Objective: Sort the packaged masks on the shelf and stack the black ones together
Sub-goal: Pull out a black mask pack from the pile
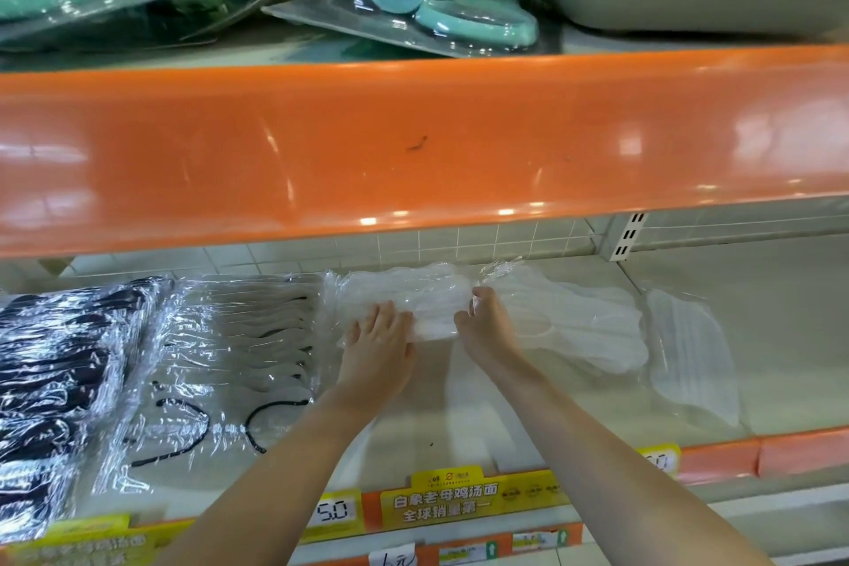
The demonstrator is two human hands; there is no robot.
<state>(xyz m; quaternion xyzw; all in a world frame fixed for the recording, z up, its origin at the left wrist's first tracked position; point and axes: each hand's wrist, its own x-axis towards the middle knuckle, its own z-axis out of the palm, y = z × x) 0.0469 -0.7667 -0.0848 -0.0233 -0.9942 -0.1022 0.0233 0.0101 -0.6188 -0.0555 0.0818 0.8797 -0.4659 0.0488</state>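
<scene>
At the far left of the shelf (pixel 459 437) you have the black masks (pixel 50 381) stacked in shiny wrap. Just beside them lies a pile of clear packs with black ear loops (pixel 220 363). Your left hand (pixel 379 338) lies flat, fingers straight, pressing on the near left edge of a white mask pack (pixel 404 299). Your right hand (pixel 482 322) pinches that same pack's right end with curled fingers. More white masks (pixel 583 326) spread out to the right, and a single flat pack (pixel 693 358) lies beyond them.
</scene>
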